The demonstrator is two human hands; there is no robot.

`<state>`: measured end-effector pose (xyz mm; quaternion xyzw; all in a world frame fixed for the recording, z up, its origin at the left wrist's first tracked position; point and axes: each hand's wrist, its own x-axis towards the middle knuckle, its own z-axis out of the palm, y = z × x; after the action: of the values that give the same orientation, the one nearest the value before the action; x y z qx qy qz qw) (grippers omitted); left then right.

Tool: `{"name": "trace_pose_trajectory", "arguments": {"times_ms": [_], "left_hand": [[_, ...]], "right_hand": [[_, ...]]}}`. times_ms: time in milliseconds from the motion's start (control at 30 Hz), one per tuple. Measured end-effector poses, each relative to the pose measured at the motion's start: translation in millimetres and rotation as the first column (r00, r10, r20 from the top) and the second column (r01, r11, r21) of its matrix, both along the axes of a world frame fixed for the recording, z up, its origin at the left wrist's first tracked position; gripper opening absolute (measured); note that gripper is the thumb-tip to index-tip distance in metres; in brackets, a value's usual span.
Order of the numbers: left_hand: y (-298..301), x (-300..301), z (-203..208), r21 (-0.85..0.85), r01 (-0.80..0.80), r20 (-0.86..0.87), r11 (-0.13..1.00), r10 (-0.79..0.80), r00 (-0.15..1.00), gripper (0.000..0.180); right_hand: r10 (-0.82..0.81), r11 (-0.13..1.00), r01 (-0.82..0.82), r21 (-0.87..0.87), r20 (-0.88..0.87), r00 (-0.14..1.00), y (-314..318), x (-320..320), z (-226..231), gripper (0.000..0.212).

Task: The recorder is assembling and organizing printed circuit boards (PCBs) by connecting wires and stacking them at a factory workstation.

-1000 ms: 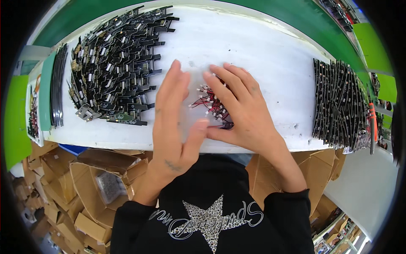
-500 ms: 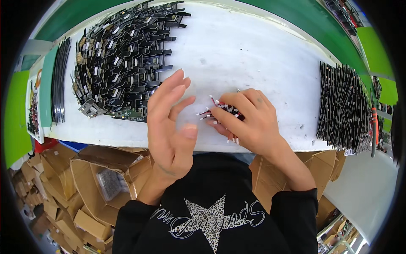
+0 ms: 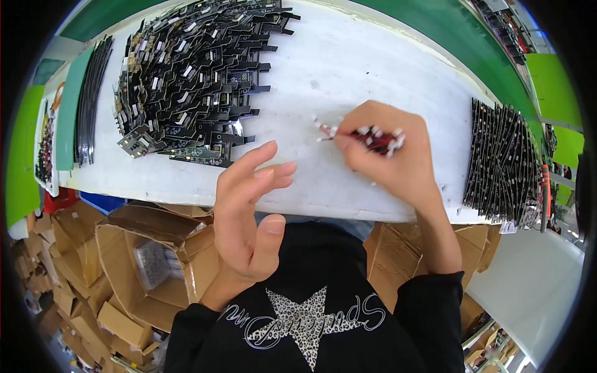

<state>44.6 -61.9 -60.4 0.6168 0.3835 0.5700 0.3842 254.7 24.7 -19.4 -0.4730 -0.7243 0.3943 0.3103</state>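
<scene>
In my right hand (image 3: 395, 152), fingers closed, is a bunch of short red and black wires (image 3: 377, 140) with white plug ends. Some plug ends stick out past the fingertips on the left; motion smears them a little. My left hand (image 3: 249, 214) is raised at the table's near edge with fingers spread and thumb apart, and holds nothing. Beyond it on the left lies a large overlapping pile of black circuit boards (image 3: 193, 81) with small white connectors. The white tabletop (image 3: 317, 99) stretches between that pile and my right hand.
On the right stands a row of narrow black circuit boards (image 3: 502, 161). Thin black strips (image 3: 92, 102) lie beside a green board (image 3: 72, 112) at the far left, next to a white tray (image 3: 43, 146) of small parts. Open cardboard boxes (image 3: 146, 267) sit below the near edge.
My right hand has lifted and shifted right and away from me with the wires, turning as it moved. My left hand has dropped slightly nearer, still spread. The whole view has shifted a little.
</scene>
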Motion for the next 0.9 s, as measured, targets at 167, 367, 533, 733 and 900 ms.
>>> {"name": "trace_pose_trajectory", "arguments": {"times_ms": [167,367,533,733,900], "left_hand": [[5.3,12.9,8.9,-0.087,0.014,0.101,0.996,-0.005,0.995,0.046],[-0.9,19.8,5.8,-0.171,0.136,0.323,0.976,-0.075,0.944,0.041],[-29.2,4.9,-6.4,-0.098,0.142,0.388,0.985,-0.094,0.917,0.036],[-82.3,-57.5,-35.3,-0.368,-0.331,0.160,0.869,0.410,0.898,0.033],[-109.6,-110.9,-65.7,-0.446,-0.643,-0.070,0.623,0.692,0.719,0.032]], "right_hand": [[-0.357,0.899,0.177,-0.400,-0.438,0.825,9.5,17.3,9.3,0.010],[-0.519,0.816,0.034,-0.577,-0.706,0.482,-1.8,14.1,11.2,0.025],[-0.366,0.804,-0.440,-0.400,-0.916,0.164,-20.2,6.3,5.6,0.017],[-0.494,0.574,-0.561,-0.597,-0.798,0.344,-102.0,-77.2,-12.0,0.018],[-0.428,0.109,-0.514,-0.851,-0.507,0.748,-131.0,-136.6,-74.1,0.019]]}}
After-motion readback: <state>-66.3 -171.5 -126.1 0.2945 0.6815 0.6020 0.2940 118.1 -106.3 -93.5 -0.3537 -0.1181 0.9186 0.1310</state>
